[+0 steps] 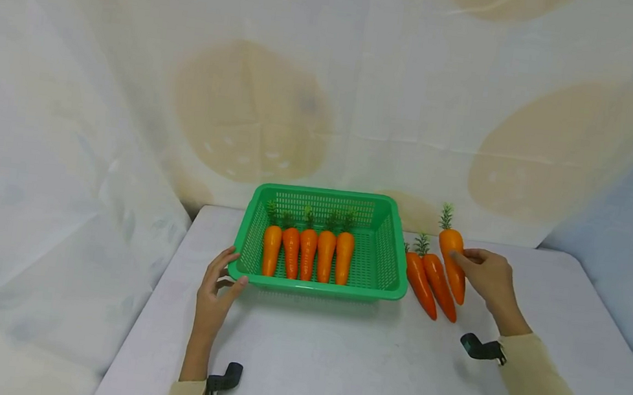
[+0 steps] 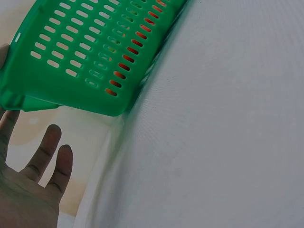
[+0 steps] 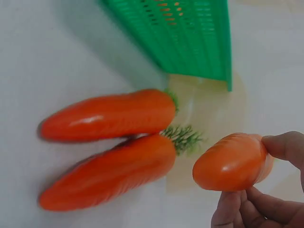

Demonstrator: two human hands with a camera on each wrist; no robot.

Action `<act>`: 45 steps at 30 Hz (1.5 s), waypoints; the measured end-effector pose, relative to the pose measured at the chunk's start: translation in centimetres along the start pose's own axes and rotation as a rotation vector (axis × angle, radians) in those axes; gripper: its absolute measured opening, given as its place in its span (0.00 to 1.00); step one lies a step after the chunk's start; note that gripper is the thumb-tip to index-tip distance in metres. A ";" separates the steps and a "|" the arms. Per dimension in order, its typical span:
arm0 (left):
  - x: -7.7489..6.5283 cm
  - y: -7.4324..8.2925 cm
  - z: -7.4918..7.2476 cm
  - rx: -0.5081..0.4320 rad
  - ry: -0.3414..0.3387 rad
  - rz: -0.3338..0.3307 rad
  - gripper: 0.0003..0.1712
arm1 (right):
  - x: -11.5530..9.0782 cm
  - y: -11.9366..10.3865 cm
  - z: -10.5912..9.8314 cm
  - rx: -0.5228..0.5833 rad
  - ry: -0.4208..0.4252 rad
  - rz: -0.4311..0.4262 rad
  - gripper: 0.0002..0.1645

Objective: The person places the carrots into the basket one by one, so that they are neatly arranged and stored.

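Observation:
My right hand pinches an orange carrot with a green leafy top between thumb and fingers. In the right wrist view this carrot is seen tip-on, off the table. Two more carrots, one nearer the basket and one beside it, lie side by side on the table, just left of the held one. At the front left corner of a green plastic basket, my left hand grips the rim between thumb and index finger. Its other fingers stand apart from the rim in the left wrist view.
Several carrots lie in a row inside the basket, tops toward the back, with bare basket floor to their right. A white cloth covers the table. Behind it hangs a pale patterned curtain.

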State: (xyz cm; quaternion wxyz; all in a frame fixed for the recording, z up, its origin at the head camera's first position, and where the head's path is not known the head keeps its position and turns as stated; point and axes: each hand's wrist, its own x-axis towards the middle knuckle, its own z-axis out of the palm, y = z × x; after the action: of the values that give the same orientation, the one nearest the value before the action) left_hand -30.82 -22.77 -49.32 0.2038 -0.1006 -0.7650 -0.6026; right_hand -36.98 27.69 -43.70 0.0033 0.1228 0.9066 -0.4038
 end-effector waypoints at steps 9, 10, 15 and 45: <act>0.0 0.0 0.0 0.000 0.002 0.003 0.30 | -0.3 -2.9 0.7 0.111 -0.103 0.021 0.50; 0.0 0.0 0.0 -0.004 0.002 0.004 0.30 | -0.3 -3.2 0.8 0.119 -0.110 0.021 0.50; 0.0 0.2 0.0 -0.005 0.006 0.007 0.30 | -0.1 -4.5 1.5 0.156 -0.120 -0.016 0.50; 0.1 0.2 0.2 -0.003 0.017 0.026 0.29 | 1.7 -9.7 5.8 0.235 -0.221 -0.098 0.41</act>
State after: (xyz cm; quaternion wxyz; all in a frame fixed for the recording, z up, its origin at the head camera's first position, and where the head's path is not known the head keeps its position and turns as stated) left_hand -30.84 -22.49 -49.17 0.2178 -0.1056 -0.7610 -0.6019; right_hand -41.39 17.63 -40.71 0.0692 0.0329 0.8521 -0.5177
